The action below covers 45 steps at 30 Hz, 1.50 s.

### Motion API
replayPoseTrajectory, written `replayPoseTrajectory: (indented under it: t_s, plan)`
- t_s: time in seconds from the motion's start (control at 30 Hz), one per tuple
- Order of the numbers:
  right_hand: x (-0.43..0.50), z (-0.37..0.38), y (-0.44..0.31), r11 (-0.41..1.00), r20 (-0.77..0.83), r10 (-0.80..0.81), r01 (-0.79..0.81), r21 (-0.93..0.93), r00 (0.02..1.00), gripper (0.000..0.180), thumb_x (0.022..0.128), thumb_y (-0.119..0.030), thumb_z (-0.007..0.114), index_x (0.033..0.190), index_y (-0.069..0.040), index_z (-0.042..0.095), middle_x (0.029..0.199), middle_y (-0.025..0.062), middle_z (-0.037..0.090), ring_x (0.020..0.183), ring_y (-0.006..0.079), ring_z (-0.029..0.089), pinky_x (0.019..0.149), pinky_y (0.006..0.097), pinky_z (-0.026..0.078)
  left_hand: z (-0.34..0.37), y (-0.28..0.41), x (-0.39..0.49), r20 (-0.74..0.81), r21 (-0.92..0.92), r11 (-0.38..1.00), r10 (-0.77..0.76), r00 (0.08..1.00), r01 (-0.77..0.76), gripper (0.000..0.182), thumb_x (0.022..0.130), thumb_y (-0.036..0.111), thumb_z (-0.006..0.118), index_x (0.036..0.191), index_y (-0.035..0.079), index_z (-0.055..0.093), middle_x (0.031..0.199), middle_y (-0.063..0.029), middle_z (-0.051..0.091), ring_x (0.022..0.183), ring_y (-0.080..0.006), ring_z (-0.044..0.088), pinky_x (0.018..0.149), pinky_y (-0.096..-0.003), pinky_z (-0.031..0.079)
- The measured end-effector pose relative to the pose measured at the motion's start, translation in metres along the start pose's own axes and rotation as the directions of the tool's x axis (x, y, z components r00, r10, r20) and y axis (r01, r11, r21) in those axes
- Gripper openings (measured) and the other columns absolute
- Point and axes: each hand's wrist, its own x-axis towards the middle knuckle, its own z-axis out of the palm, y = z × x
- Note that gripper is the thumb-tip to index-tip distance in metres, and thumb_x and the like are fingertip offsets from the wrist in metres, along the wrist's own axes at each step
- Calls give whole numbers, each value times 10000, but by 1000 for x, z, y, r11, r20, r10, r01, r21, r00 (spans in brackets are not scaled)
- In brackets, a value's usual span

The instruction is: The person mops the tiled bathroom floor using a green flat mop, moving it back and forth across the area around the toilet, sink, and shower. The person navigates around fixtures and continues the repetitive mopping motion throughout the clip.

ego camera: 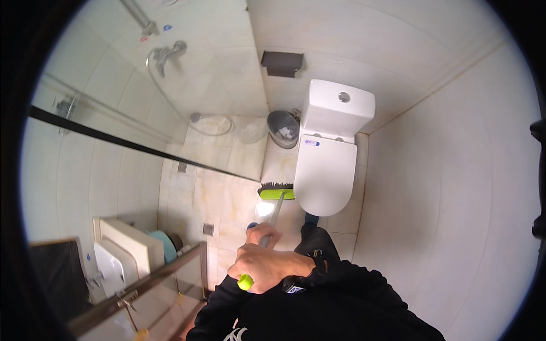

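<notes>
A broom with a lime-green head (273, 194) and dark bristles rests on the tiled floor, just left of the white toilet (326, 174), whose lid is down. Its grey handle runs back towards my body and ends in a green cap (245, 281). My right hand (268, 266) is closed around the top of the handle, just below the cap. Lower on the handle, my left hand (261, 235) also grips it; the right hand and forearm hide part of it. A black band is on my right wrist.
A waste bin (283, 130) stands beside the toilet. A glass shower panel edge (145, 143) crosses the left side. At lower left are a washbasin (115, 264) and a brown-framed door (162, 277). Floor drains (208, 229) sit in the tiles. A dark holder (282, 64) hangs on the wall.
</notes>
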Motion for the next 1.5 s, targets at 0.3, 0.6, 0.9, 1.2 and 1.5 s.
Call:
replayPoseTrajectory:
  t_s: [0.3,0.6,0.9,1.2,1.5]
  plan:
    - [-40,-1,-11,986,26,-87,82,147,996,264,724,-73,742,616,-56,502,550,99,526,497,279,502,537,365,392,34,70,-52,-165,-105,994,-41,985,24,267,827,33,766,988,63,555,901,-75,544,859,-238,567,811,-383,469]
    - [-46,-2,-54,963,-299,-264,230,-142,917,360,703,4,782,606,-80,445,593,79,517,540,268,454,669,376,371,49,107,2,-514,221,942,333,790,-253,321,872,84,685,733,77,396,623,-65,377,619,-240,447,669,-380,323]
    - [-47,-96,-40,967,-78,-252,247,-64,965,313,653,106,660,575,-34,391,545,92,464,469,272,468,512,359,391,92,58,89,-685,212,973,215,696,-92,401,783,-18,755,618,66,399,558,-110,403,478,-321,413,494,-403,309]
    - [-71,-212,30,985,-402,77,-132,-110,912,255,846,79,611,645,5,473,624,88,570,589,189,566,692,371,521,150,-1,204,-602,72,996,6,799,47,260,802,141,733,673,26,539,701,-149,591,707,-391,584,662,-484,442]
    - [-72,-227,18,994,-508,65,-102,-45,859,286,842,98,590,626,-6,433,589,79,535,530,150,502,609,320,473,155,16,215,-345,18,1000,-15,939,23,144,778,137,701,726,24,630,725,-193,625,743,-415,620,711,-473,478]
